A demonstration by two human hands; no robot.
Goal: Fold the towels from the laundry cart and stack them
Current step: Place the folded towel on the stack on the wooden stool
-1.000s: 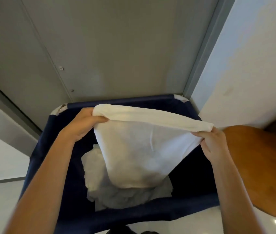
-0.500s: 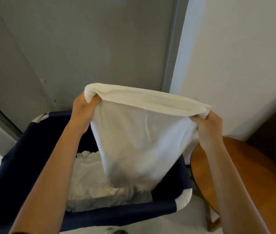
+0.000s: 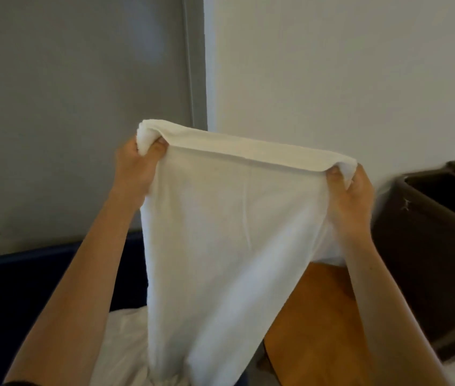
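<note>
You hold one white towel (image 3: 229, 232) up in the air in front of you. Your left hand (image 3: 134, 168) pinches its top left corner and your right hand (image 3: 351, 196) pinches its top right corner. In both hands the fingers are curled round a small bunch of cloth. The top edge runs nearly straight between them, with a narrow band turned over along it.

The towel hangs down above the right part of the dark blue laundry cart (image 3: 53, 274) and the left edge of the wooden table (image 3: 318, 330). Its lower end goes out of view at the bottom, so I cannot tell whether it is free of the other towels (image 3: 126, 344) lying in the cart.

I judge that the step in hand is to open the towel flat before the first fold. To do it well:

- Hold the two corners at the same height, so that the cloth hangs square and not narrower at the bottom as it does now.
- Pull the corners gently apart to take out the turned band and the long wrinkle in the middle.
- Make sure that the lower end is above the pile, or it may drag another towel.
- Then bring the corners together exactly, edge on edge.
</note>
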